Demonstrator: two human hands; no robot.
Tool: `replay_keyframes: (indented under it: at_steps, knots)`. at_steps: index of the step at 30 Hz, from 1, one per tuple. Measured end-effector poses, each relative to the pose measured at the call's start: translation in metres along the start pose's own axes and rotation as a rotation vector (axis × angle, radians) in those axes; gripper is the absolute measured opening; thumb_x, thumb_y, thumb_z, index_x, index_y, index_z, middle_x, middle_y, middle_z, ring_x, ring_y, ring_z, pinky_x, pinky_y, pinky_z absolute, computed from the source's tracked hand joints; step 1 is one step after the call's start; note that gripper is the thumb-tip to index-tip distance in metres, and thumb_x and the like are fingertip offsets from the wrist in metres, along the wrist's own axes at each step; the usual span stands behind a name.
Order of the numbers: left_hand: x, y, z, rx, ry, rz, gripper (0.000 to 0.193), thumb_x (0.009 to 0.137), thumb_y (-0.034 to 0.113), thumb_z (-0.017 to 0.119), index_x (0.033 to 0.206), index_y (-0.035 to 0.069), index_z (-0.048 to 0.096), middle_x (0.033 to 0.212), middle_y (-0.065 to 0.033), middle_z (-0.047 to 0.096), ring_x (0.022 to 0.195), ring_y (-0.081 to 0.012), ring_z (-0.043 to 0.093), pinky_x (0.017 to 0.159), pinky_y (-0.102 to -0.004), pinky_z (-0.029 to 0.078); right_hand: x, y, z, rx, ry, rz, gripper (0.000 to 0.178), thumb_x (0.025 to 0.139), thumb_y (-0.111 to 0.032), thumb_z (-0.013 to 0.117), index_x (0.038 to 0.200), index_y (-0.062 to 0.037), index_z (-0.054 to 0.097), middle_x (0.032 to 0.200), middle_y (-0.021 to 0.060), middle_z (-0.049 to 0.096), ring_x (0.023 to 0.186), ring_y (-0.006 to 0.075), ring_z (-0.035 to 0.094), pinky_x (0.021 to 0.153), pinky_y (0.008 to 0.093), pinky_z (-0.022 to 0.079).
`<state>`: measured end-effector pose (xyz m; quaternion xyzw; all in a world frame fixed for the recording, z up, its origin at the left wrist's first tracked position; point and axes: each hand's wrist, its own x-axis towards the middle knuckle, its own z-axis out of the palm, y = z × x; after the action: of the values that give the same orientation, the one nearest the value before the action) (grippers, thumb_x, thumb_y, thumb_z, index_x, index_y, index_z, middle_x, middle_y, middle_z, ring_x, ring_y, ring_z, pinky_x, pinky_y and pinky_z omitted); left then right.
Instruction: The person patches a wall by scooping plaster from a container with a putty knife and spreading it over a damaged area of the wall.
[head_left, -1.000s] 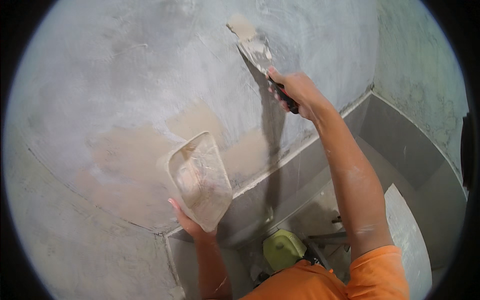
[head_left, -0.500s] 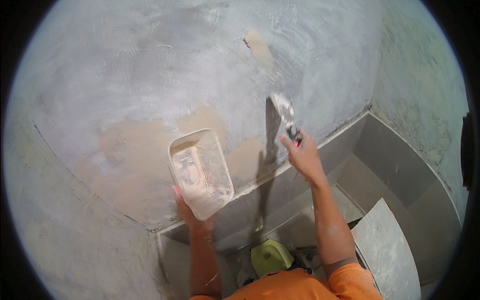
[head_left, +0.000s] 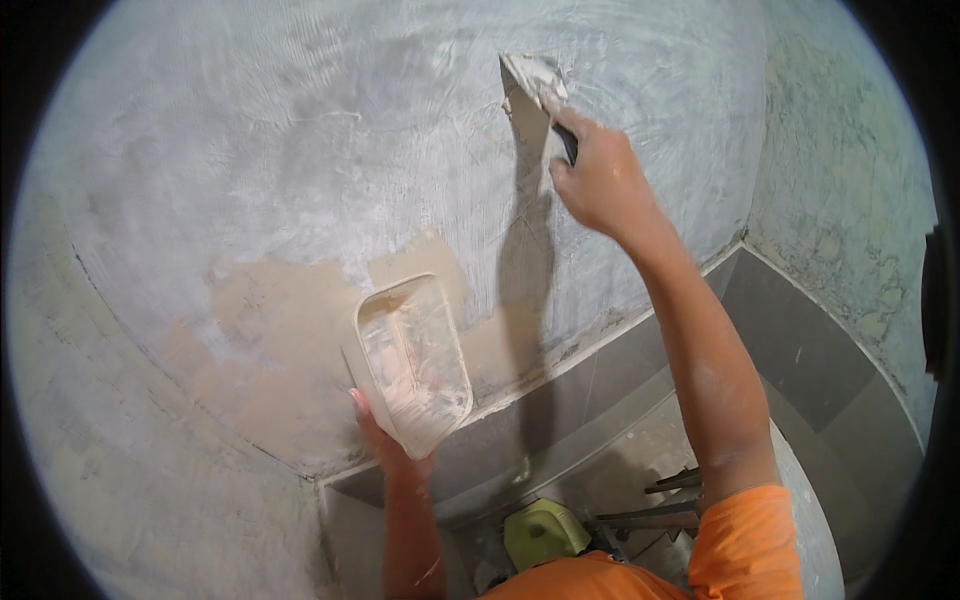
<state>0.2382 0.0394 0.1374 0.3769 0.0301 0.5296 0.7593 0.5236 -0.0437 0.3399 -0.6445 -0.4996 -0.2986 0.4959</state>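
Note:
My right hand (head_left: 602,172) is closed around the dark handle of a putty knife (head_left: 535,78). Its wide blade lies at the wall, over the top of a small beige patch of filler (head_left: 527,122). My left hand (head_left: 392,435) grips a pale plastic tub (head_left: 415,350) from beneath, thumb up along its side. Smears of light filler coat the tub's inside. Behind the tub, larger beige filler patches (head_left: 275,310) cover the lower part of the grey wall (head_left: 230,150).
Grey tiles (head_left: 590,385) run along the wall's foot and turn the corner at right. Below stand a yellow-green plastic object (head_left: 543,533) and some dark long pieces (head_left: 650,515). A pale board (head_left: 805,510) leans behind my right arm. Side walls (head_left: 845,190) rise left and right.
My right hand has raised the putty knife up the wall, from clear of the small filler patch to over its top. The tub sits slightly lower and further right in view.

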Motion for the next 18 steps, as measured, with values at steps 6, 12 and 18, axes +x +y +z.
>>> replay_keyframes:
  at_steps: [6,12,18]
  knots:
    - [-0.002,-0.002,-0.009,-0.008,0.126,-0.035,0.070,0.106,0.059,0.036,0.150,0.005,0.042,0.139,-0.0101,0.054,0.126,-0.0263,0.055,0.108,-0.0446,0.045,-0.074,-0.019,0.033,-0.070,-0.223,0.224,0.057,0.083,-0.001,0.061,0.140,-0.0075,0.058,0.093,0.0333,0.067,0.089,0.0493,0.066,0.082,0.0523,0.054]
    - [0.004,0.000,-0.005,-0.013,0.058,-0.070,0.073,0.105,0.059,0.036,0.155,0.005,0.036,0.151,-0.0119,0.047,0.135,-0.0299,0.049,0.114,-0.0469,0.039,-0.169,-0.026,0.059,-0.074,-0.412,0.372,0.066,0.086,-0.003,0.059,0.149,-0.0184,0.048,0.088,0.0318,0.067,0.086,0.0502,0.065,0.081,0.0560,0.053]
    - [0.006,-0.003,0.005,-0.087,-0.034,-0.035,0.070,0.106,0.055,0.035,0.154,0.004,0.038,0.150,-0.0144,0.049,0.136,-0.0314,0.049,0.114,-0.0499,0.039,-0.161,-0.003,0.020,0.031,-0.276,0.149,0.059,0.090,-0.008,0.061,0.148,-0.0145,0.052,0.100,0.0270,0.070,0.091,0.0484,0.067,0.083,0.0526,0.054]
